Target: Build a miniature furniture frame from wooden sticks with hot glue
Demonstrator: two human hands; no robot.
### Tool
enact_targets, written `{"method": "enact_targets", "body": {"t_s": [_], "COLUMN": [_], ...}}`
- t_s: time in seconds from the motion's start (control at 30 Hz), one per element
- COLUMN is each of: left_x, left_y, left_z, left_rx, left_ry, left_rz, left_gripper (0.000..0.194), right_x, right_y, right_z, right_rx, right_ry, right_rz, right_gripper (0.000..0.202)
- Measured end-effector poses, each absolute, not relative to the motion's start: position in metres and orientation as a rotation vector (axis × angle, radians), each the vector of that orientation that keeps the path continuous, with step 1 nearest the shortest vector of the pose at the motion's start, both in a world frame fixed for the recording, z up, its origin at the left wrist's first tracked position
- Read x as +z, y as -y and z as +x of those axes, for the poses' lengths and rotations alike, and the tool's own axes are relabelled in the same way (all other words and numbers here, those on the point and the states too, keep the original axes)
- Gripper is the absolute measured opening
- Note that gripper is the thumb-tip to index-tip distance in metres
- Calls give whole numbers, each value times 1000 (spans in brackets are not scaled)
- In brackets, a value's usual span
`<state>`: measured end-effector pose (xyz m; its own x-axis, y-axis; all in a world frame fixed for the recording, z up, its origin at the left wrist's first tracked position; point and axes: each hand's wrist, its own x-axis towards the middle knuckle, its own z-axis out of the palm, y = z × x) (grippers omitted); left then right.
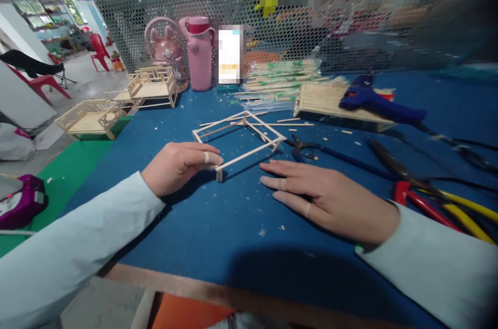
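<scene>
A small rectangular frame of thin wooden sticks [249, 154] stands on short legs on the blue tabletop [233, 241]. At its near left corner, my left hand [181, 165] has its fingers pressed together round the stick. My right hand [330, 196] lies to the right of the frame, fingers stretched over the table, holding nothing. Loose thin sticks [295, 124] lie just behind the frame. Beside its right corner are small dark pliers [303, 148].
A blue glue gun [381, 103] rests over a slatted wooden piece [321, 100]. Red-handled pliers [424, 204] lie right. Finished miniature furniture [151, 89] stands back left, near a pink bottle [200, 56] and a lit phone [229, 56]. Bundled sticks [280, 77] lie behind.
</scene>
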<state>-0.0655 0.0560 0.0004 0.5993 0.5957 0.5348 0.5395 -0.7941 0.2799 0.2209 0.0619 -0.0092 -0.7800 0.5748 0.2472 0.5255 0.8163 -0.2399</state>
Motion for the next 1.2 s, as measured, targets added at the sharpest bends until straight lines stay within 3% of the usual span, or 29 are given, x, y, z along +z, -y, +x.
{"method": "enact_targets", "body": {"t_s": [0.43,0.77,1.0,1.2], "left_x": [12,12,11,8], "left_y": [-43,-42,-46,-45], "left_z": [-57,-53,-58,-60], "left_rx": [1003,991,937,914], "left_ry": [-968,-943,-922,-890], "left_rz": [2711,2660,2684,2735], "left_gripper": [35,14,17,17], "right_x": [-5,9,6,-7], "right_y": [-54,-47,-42,-43], "right_z": [221,200,151,151], "right_rx": [233,88,413,474], "right_ry": [2490,2479,2539,2392], "right_rz": [-862,-854,-1063,-1024], "right_gripper": [33,24,13,15]}}
